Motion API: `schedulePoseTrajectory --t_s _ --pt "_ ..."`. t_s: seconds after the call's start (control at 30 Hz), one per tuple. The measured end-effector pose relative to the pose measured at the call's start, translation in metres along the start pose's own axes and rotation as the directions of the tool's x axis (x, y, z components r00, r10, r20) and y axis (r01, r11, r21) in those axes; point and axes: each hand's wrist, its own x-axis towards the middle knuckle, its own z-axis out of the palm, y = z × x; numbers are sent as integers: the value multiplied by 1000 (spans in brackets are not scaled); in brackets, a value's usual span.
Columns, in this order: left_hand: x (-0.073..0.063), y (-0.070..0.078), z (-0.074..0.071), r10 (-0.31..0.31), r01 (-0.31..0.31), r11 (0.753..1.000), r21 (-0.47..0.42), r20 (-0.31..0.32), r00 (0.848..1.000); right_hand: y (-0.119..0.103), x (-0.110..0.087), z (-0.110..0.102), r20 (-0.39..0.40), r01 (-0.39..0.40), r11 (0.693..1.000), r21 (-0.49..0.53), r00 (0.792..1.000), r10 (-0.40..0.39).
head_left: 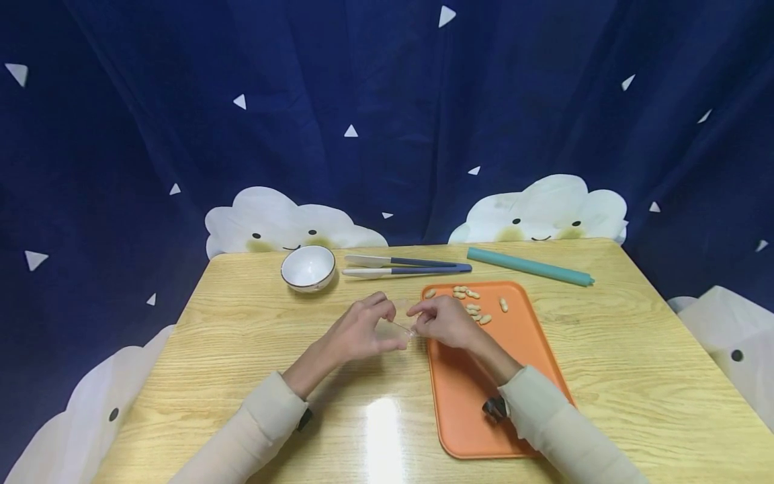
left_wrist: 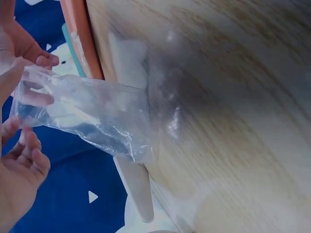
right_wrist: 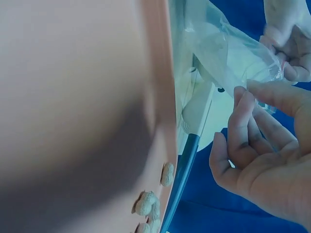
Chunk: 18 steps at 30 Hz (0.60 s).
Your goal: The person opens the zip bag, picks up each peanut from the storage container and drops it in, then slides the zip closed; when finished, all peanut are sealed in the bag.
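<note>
Between the two hands hangs a clear plastic bag [left_wrist: 107,111], its mouth toward the fingers and its body hanging down close over the wooden table. My left hand [head_left: 365,327] holds the bag's rim from the left, thumb and forefinger spread apart at the mouth. From the other side my right hand [head_left: 446,321] pinches the rim between thumb and forefinger. The right wrist view shows this pinch closely, the right hand's other fingers [right_wrist: 238,136] loosely bent. Under the right forearm lies an orange tray [head_left: 450,410] with several peanuts [head_left: 504,305] toward its far end.
A white bowl [head_left: 308,267] with a dark rim stands at the back left. Beside it lie tongs [head_left: 417,270] with pale tips and blue handles. A teal rod [head_left: 529,266] lies behind the tray. Beyond the wooden table [head_left: 242,329] hangs a dark blue curtain [head_left: 387,81].
</note>
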Motion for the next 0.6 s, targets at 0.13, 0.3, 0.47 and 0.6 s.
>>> schedulePoseTrajectory --t_s 0.13,0.3,0.47,0.6 --pt "1 2 2 -65 63 997 40 52 997 -3 0 -3 26 -24 1000 3 999 24" --pt "1 4 9 -99 99 995 10 73 992 -4 0 -6 59 -21 999 26 998 20" --pt "-1 4 12 -150 159 983 -94 93 984 -1 0 -7 114 5 996 84 993 -15" --pt "-1 4 14 -161 178 965 -193 99 982 1 -1 -7 136 34 993 114 989 -49"
